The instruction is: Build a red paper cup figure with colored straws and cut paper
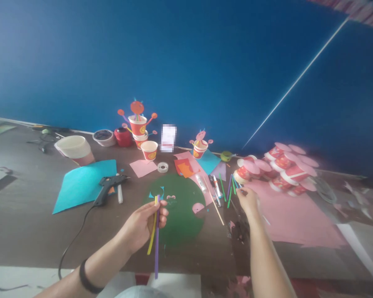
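Observation:
My left hand [149, 221] is closed on a yellow paper strip [152, 236] and a longer purple paper strip [157, 252], pinched near their top ends and hanging down over the green mat's edge. At the right, my right hand [248, 199] pinches the near end of a blue paper strip [235, 181]; the fingertips are partly hidden. Green strips [229, 198] and another purple strip [229, 184] lie just beside those fingers. On the round green mat [183, 223] are small blue cut pieces [157, 194] and a pink paper piece [198, 207].
A glue gun [107, 188] with a trailing cord lies left on blue paper [76, 188]. Decorated paper cups [139, 126] stand near the blue wall. Markers [216, 188], a tape roll [163, 167] and a wooden stick [217, 209] surround the mat. Pink-topped cups [289, 169] are stacked right.

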The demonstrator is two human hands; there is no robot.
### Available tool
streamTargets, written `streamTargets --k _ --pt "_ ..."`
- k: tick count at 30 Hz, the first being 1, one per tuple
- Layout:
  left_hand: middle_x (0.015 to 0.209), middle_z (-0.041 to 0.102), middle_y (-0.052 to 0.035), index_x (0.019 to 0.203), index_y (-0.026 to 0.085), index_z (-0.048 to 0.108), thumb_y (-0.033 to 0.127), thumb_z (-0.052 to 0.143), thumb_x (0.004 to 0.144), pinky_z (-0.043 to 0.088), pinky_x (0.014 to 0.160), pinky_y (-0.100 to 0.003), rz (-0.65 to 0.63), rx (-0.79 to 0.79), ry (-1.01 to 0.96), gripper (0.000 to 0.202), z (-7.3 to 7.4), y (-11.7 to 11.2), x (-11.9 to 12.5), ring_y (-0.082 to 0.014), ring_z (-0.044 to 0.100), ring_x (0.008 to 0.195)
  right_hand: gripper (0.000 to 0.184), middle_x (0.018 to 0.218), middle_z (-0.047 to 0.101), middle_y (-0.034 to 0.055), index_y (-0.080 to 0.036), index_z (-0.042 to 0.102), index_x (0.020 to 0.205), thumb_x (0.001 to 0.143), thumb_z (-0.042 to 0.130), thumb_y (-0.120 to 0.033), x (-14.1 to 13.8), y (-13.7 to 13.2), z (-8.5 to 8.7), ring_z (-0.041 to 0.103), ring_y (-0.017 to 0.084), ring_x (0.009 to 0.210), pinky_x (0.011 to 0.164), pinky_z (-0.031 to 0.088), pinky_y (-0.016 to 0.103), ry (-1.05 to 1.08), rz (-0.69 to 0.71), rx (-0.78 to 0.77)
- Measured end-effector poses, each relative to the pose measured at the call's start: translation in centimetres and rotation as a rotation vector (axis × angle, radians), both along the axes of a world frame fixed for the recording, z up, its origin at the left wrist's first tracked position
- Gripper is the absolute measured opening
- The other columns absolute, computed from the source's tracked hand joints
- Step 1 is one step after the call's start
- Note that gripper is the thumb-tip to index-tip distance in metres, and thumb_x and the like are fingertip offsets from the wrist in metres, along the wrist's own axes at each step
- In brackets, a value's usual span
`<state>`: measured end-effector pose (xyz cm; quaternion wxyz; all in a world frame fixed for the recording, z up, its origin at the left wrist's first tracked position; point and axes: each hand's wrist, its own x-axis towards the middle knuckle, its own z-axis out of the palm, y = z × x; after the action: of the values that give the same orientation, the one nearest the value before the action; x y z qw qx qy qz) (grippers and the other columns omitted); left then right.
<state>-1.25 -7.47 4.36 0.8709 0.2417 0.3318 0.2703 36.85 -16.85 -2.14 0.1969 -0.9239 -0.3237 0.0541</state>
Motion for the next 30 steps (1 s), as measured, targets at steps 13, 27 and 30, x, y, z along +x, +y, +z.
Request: streamTargets --k 13,27,30 --pt "0.070 0.061 -0.0061 0.090 0.009 0.063 0.014 0.053 0.084 0.050 0.054 -0.022 0.044 0.024 0.060 0.012 -0.2 0.2 -1.5 -0.0108 0.058 0.056 0.027 0.117 0.057 0.0068 -0.019 0.056 0.113 0.090 0.053 -0.031 3.2 1.3 -1.0 0.059 0.019 0.097 0.081 0.050 0.038 -0.019 0.031 -0.014" --pt "0.071 0.059 -0.0055 0.090 0.009 0.062 0.014 0.052 0.085 0.050 0.055 -0.021 0.018 -0.001 0.039 0.012 -0.3 0.2 -0.9 -0.0098 0.057 0.057 0.027 0.115 0.058 0.0069 -0.019 0.056 0.113 0.089 0.053 -0.031 1.2 1.4 -0.3 0.059 0.018 0.095 0.080 0.051 0.038 -0.007 0.019 -0.287" --pt "0.071 0.059 -0.0054 0.090 0.009 0.061 0.015 0.051 0.086 0.050 0.056 -0.020 0.024 -0.002 0.035 0.012 -0.3 0.4 -1.1 -0.0099 0.058 0.058 0.028 0.116 0.057 0.0070 -0.018 0.055 0.114 0.090 0.053 -0.032 0.3 1.7 0.0 0.059 0.019 0.096 0.081 0.050 0.039 -0.033 0.058 -0.277"
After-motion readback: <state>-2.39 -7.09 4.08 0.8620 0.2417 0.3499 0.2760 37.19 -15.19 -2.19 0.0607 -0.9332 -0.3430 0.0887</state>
